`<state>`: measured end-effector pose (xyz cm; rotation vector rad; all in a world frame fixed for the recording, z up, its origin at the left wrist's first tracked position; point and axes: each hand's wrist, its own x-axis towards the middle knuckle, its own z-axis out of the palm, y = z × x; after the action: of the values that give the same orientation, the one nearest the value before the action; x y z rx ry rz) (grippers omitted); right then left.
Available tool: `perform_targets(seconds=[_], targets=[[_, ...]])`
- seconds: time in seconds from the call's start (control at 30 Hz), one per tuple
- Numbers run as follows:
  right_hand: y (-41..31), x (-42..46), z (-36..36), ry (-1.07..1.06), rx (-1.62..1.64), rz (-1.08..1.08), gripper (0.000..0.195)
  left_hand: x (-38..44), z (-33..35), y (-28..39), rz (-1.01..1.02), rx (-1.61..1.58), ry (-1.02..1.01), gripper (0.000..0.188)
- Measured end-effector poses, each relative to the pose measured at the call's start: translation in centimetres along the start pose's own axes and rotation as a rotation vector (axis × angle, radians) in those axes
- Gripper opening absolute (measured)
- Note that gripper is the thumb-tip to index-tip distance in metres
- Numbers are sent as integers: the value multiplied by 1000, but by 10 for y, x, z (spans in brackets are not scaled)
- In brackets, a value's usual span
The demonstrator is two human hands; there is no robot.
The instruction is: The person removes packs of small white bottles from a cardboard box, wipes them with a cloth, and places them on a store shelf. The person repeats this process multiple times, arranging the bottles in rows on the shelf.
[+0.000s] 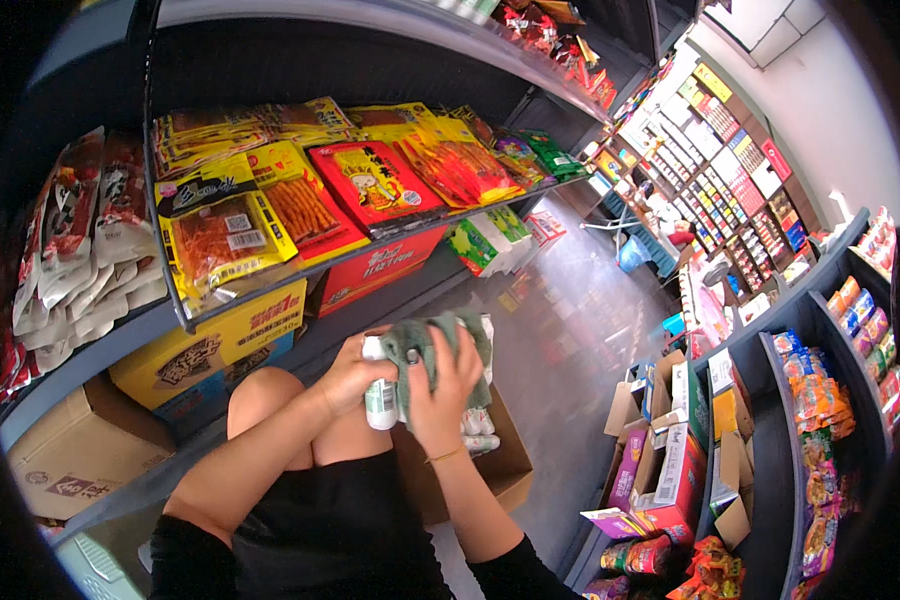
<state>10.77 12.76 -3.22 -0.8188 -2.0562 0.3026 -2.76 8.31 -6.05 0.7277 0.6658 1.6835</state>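
Note:
My left hand [345, 381] grips a white bottle or can [380, 409] with green print and a barcode, held tilted above my knees. Over its far side, my right hand [439, 409] presses a grey-green cloth [412, 335], fingers spread across the fabric. The cloth hides much of what the hands hold. Below the right hand stands an open cardboard box [511, 469] on the floor. Several similar white containers [480, 443] lie inside it, partly covered by my hand and forearm.
A shelf on the left holds yellow and red snack packets [379, 184], with white pouches [82, 247] at its end. Cartons [217, 349] stand beneath. Grey floor [562, 375] runs beside the box. On the right are opened display boxes [667, 480] and curved shelves [784, 420] of packets.

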Motion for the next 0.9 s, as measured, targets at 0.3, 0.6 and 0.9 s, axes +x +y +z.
perform_targets(seconds=[0.3,0.6,0.9], targets=[[8,18,-14,-20,-54,-310,36,-11,0,8,-55,3,21,61],[46,13,-28,164,-101,-64,35,-2,4,12,57,-257,88,65],[-15,-41,-12,-247,-113,-540,30,3,-6,16,-16,-387,146,63]])
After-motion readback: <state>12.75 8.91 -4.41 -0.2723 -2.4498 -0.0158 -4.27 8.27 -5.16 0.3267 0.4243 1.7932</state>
